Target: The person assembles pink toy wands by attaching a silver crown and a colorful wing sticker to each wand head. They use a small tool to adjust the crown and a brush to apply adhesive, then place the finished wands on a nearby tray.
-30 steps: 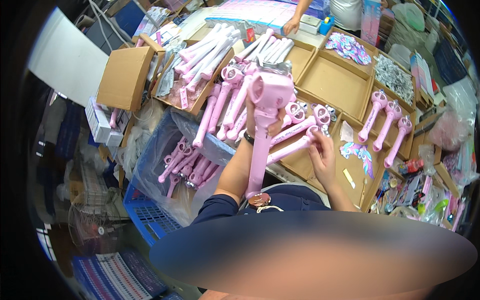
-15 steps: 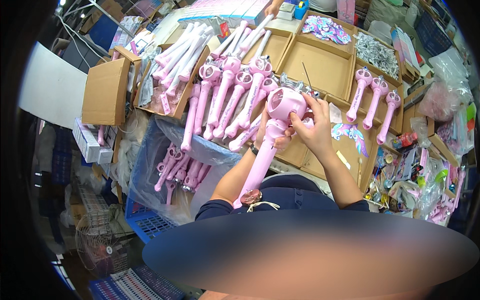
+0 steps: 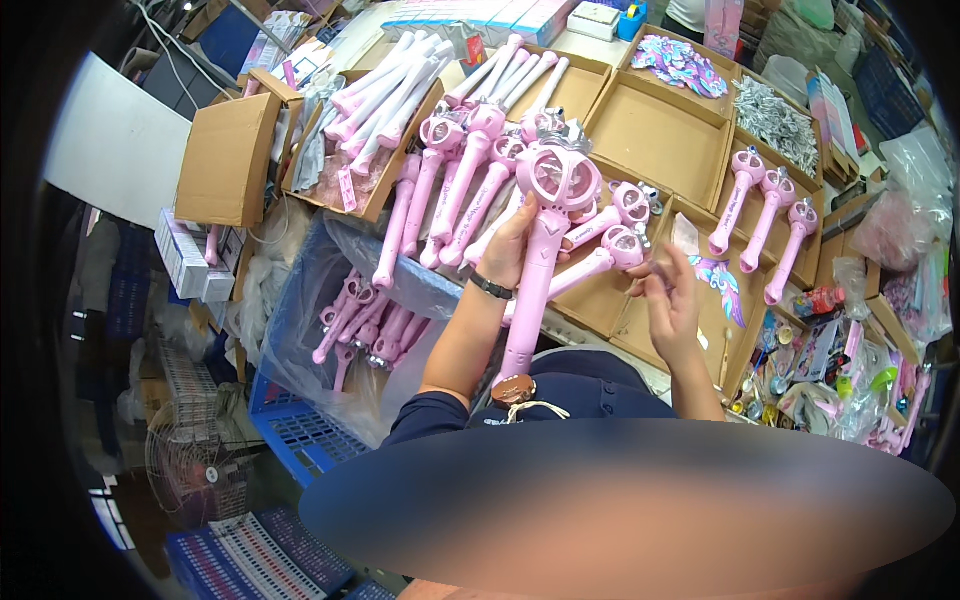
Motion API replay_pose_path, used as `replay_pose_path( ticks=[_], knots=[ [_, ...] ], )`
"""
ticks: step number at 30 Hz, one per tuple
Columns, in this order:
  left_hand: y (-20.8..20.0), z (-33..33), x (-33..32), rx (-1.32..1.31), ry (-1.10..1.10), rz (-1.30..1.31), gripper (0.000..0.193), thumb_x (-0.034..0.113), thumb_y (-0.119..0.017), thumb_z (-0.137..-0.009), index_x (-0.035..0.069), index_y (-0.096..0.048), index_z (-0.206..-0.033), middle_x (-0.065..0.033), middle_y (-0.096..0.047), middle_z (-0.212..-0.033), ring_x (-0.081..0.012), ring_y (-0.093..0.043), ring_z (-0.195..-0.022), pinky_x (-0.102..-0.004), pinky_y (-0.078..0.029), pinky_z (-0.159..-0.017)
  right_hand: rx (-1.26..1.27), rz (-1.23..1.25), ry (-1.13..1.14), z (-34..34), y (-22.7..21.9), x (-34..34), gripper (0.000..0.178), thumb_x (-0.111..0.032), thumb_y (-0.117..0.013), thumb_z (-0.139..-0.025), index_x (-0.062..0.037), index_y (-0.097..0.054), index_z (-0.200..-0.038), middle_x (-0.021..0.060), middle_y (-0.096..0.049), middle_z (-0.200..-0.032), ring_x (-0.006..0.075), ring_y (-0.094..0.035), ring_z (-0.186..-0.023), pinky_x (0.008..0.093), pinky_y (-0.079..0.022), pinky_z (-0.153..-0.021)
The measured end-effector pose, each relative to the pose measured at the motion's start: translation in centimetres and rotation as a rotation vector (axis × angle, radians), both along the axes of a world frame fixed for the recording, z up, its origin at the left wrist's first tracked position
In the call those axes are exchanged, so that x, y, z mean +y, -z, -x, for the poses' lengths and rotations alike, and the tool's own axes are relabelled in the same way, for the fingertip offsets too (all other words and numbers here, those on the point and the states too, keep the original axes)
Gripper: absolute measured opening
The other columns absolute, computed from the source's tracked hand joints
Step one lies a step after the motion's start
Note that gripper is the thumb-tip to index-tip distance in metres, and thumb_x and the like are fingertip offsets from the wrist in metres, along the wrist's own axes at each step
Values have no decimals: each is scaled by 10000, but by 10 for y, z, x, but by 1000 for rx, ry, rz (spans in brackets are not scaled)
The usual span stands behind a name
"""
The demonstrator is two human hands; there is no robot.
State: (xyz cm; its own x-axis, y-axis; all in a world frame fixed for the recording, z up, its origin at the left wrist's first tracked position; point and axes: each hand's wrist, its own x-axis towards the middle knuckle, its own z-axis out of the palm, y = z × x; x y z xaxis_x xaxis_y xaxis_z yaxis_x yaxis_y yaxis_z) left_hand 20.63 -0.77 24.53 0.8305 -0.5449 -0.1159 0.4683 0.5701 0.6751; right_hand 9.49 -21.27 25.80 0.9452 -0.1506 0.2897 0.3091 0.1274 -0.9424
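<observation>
My left hand [image 3: 508,245] is wrapped round a pink toy wand [image 3: 541,270], just below its round openwork head. The wand stands close to my body, its head with a silver crown pointing away from me and its handle end near my shirt. To the right, my right hand [image 3: 672,312] is off the wand, its fingers loosely bent and apart, slightly blurred, with nothing visible in them. Close beside that hand lie more pink wands [image 3: 622,245] and shiny purple-blue wing-shaped pieces [image 3: 722,285].
Pink wands [image 3: 468,190] pile up at the left of the table, beside a cardboard box of pale handles [image 3: 385,100]. Shallow cardboard trays [image 3: 655,135] hold wing pieces, silver parts [image 3: 775,120] and several wands. A lined blue crate [image 3: 300,400] of wands stands low at left.
My right hand has let go of the wand's head and moved right and down. The wand has turned, showing its openwork face and silver crown. Another person's hand at the far edge has gone from view.
</observation>
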Motion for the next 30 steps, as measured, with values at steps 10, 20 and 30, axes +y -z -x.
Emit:
replay_pose_path(
  ticks=[10,20,30],
  knots=[
    [-18,29,0,-258,-46,-258,718,14,-646,-776,49,-247,-1371,-66,-470,-1205,-134,-499,-1056,-282,-428,-877,-179,664,97,2,-24,2,182,20,-569,-796,3,-580,-976,101,-610,-780,166,-567,-578,271,-442,-520],
    [-22,39,-9,-591,-167,-530,889,18,-646,-769,1,-53,-1432,-161,-352,-1328,-199,-399,-1198,-323,-351,-987,109,448,-71,0,-34,-10,149,-19,-550,-841,6,-583,-984,76,-613,-792,117,-551,-613,252,-433,-553],
    [-11,43,-13,-884,-335,-858,897,46,-661,-769,-33,-51,-1423,-198,-386,-1311,-236,-404,-1211,-334,-329,-1004,-18,696,-39,0,-17,-18,174,-148,-542,-912,2,-616,-959,44,-601,-702,118,-542,-573,253,-433,-530]
  ],
)
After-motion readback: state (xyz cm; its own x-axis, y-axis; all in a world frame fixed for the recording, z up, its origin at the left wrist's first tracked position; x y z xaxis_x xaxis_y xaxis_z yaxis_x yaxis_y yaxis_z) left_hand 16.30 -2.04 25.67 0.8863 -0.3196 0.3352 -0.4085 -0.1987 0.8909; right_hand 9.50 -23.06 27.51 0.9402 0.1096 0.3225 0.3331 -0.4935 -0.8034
